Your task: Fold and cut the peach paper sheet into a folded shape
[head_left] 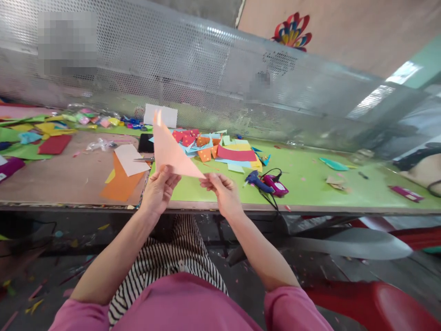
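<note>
A pale pink sheet of paper [170, 154], folded into a triangle, is held up between my two hands above the table's front edge. My left hand [160, 186] pinches its lower left corner, thumb in front. With thumb and fingertips, my right hand [222, 188] grips the pointed right corner. The fold's top tip stands upright and shows more than one layer. Behind it lie patterned and plain paper pieces [203, 145] in red, orange and blue. To the left, scissors [144, 159] rest by a pale sheet [129, 158] over orange paper [122, 184].
A blue glue gun [260, 181] with a cord lies right of my hands, beside a magenta box [275, 185]. A perforated metal screen [206, 69] stands along the table's back. Red chairs [379, 303] are at the lower right. Another person's arm [423, 172] rests at the far right.
</note>
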Demonstrator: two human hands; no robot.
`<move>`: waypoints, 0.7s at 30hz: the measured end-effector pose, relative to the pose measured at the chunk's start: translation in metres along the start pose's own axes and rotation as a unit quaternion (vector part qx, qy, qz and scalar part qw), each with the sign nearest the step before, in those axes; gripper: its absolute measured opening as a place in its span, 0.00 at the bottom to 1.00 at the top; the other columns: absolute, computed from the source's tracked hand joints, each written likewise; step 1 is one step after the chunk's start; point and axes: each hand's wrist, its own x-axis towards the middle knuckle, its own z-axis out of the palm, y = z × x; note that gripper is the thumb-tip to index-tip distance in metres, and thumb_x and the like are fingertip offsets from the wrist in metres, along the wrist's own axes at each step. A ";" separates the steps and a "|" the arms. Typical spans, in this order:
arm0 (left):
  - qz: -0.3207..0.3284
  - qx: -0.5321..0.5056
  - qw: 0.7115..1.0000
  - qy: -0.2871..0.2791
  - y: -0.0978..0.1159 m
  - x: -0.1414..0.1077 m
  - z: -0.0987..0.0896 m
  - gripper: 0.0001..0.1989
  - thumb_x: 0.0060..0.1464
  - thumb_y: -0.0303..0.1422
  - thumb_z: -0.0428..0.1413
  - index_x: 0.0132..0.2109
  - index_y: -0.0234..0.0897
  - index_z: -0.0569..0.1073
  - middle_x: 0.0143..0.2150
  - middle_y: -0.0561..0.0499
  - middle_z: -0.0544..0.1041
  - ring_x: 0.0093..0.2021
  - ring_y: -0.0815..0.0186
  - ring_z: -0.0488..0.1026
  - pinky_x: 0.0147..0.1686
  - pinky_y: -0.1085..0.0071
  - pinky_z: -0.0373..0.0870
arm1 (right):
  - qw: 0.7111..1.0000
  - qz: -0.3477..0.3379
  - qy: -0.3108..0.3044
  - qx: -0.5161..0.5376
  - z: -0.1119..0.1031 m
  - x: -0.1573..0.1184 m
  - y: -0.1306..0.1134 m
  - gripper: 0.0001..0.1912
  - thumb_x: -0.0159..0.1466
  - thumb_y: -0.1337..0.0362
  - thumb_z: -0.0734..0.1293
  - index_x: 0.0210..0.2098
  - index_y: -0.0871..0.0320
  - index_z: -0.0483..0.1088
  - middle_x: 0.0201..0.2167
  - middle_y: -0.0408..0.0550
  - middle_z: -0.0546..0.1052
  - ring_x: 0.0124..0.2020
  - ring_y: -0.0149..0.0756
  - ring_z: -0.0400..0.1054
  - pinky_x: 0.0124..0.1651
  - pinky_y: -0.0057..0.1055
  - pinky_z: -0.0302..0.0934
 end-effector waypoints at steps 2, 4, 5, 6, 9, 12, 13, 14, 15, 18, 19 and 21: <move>0.004 0.017 1.000 -0.017 0.003 0.003 -0.005 0.20 0.35 0.39 0.79 0.26 0.40 0.76 0.28 0.56 0.83 0.32 0.67 0.83 0.50 0.66 0.80 | 1.000 0.001 0.008 0.001 -0.004 0.001 -0.004 0.22 0.56 0.40 0.76 0.31 0.53 0.82 0.29 0.47 0.84 0.30 0.35 0.76 0.36 0.32 0.64; -0.008 0.050 0.997 -0.060 0.004 0.005 -0.008 0.20 0.33 0.40 0.79 0.24 0.40 0.76 0.27 0.55 0.82 0.34 0.65 0.83 0.52 0.64 0.79 | 0.999 -0.001 -0.040 -0.019 -0.004 0.002 -0.011 0.25 0.56 0.37 0.75 0.29 0.54 0.80 0.28 0.46 0.82 0.31 0.34 0.74 0.37 0.31 0.64; -0.018 0.067 0.994 -0.082 0.004 0.005 -0.009 0.20 0.32 0.40 0.80 0.24 0.39 0.77 0.27 0.55 0.82 0.35 0.64 0.83 0.53 0.62 0.79 | 0.996 -0.003 -0.080 -0.037 -0.003 0.002 -0.015 0.26 0.57 0.36 0.74 0.28 0.54 0.79 0.27 0.44 0.81 0.31 0.34 0.73 0.37 0.31 0.63; -0.027 0.081 0.991 -0.100 0.004 0.005 -0.010 0.20 0.30 0.40 0.80 0.24 0.40 0.78 0.27 0.54 0.82 0.36 0.63 0.83 0.54 0.61 0.79 | 0.991 -0.006 -0.124 -0.056 -0.001 0.002 -0.019 0.27 0.58 0.35 0.73 0.26 0.54 0.77 0.25 0.42 0.78 0.30 0.33 0.71 0.37 0.31 0.62; -0.043 0.108 0.986 -0.123 0.002 0.006 -0.014 0.19 0.27 0.38 0.80 0.27 0.40 0.81 0.31 0.52 0.85 0.38 0.61 0.83 0.54 0.58 0.79 | 0.972 -0.009 -0.216 -0.097 0.004 0.000 -0.027 0.28 0.60 0.38 0.73 0.22 0.55 0.70 0.21 0.37 0.69 0.26 0.29 0.62 0.35 0.30 0.57; -0.064 0.134 0.979 -0.142 0.004 0.006 -0.020 0.19 0.29 0.37 0.80 0.30 0.39 0.83 0.33 0.48 0.85 0.42 0.55 0.84 0.55 0.53 0.79 | 0.968 0.014 -0.234 -0.087 0.006 -0.001 -0.025 0.25 0.61 0.41 0.74 0.24 0.55 0.69 0.21 0.36 0.68 0.26 0.28 0.60 0.34 0.29 0.55; -0.078 0.146 0.973 -0.158 0.005 0.007 -0.023 0.19 0.31 0.38 0.80 0.32 0.39 0.83 0.34 0.47 0.85 0.44 0.52 0.84 0.56 0.52 0.79 | 0.969 0.027 -0.233 -0.080 0.006 -0.001 -0.022 0.24 0.60 0.42 0.75 0.27 0.55 0.72 0.23 0.36 0.71 0.27 0.28 0.61 0.35 0.29 0.56; -0.095 0.160 0.966 -0.181 0.007 0.008 -0.025 0.20 0.32 0.39 0.79 0.33 0.38 0.83 0.34 0.45 0.85 0.47 0.50 0.84 0.57 0.50 0.78 | 0.969 0.040 -0.230 -0.076 0.006 -0.001 -0.020 0.23 0.58 0.42 0.77 0.30 0.56 0.74 0.26 0.37 0.73 0.29 0.28 0.63 0.35 0.28 0.57; -0.115 0.171 0.956 -0.207 0.009 0.010 -0.028 0.19 0.34 0.39 0.79 0.33 0.38 0.83 0.34 0.45 0.85 0.50 0.48 0.83 0.58 0.49 0.78 | 0.970 0.052 -0.226 -0.075 0.006 0.000 -0.017 0.23 0.56 0.43 0.78 0.34 0.56 0.76 0.29 0.39 0.76 0.30 0.28 0.65 0.36 0.28 0.58; -0.171 0.181 0.930 -0.270 0.016 0.017 -0.034 0.23 0.34 0.43 0.80 0.35 0.39 0.82 0.37 0.43 0.85 0.55 0.44 0.81 0.58 0.49 0.78 | 0.969 0.074 -0.221 -0.081 0.003 0.002 -0.009 0.23 0.54 0.46 0.80 0.40 0.56 0.78 0.37 0.43 0.81 0.36 0.31 0.70 0.38 0.28 0.63; -0.187 0.180 0.924 -0.281 0.019 0.019 -0.036 0.27 0.32 0.45 0.80 0.38 0.39 0.82 0.40 0.42 0.85 0.56 0.43 0.81 0.56 0.50 0.79 | 0.970 0.076 -0.218 -0.076 0.003 0.004 -0.007 0.23 0.53 0.48 0.80 0.41 0.56 0.79 0.40 0.44 0.82 0.38 0.32 0.71 0.38 0.28 0.64; -0.217 0.177 0.915 -0.290 0.025 0.023 -0.039 0.39 0.26 0.54 0.79 0.46 0.41 0.82 0.49 0.38 0.85 0.57 0.41 0.81 0.51 0.52 0.81 | 0.972 0.078 -0.215 -0.054 0.001 0.007 0.000 0.23 0.53 0.51 0.81 0.43 0.55 0.79 0.44 0.45 0.83 0.38 0.31 0.72 0.38 0.27 0.66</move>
